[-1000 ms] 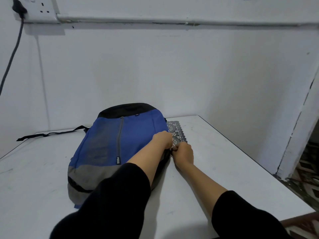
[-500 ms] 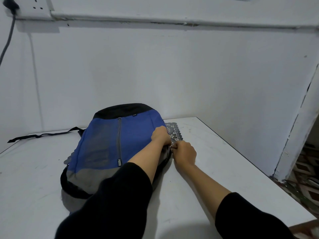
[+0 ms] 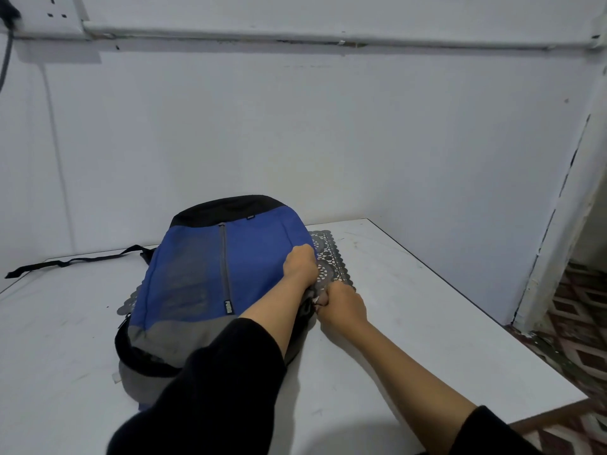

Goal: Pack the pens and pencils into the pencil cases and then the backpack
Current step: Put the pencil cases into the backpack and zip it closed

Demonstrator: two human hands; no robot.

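left hand grips backpack side | right hand pinches its edge | drawn slightly nearer than before

Backpack on mat, table

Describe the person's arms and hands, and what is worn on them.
Both arms wear loose, plain black sleeves. The left sleeve and right sleeve end near the elbows, leaving the forearms bare. The left hand and right hand are bare too: no gloves, rings, watch or bracelet show.
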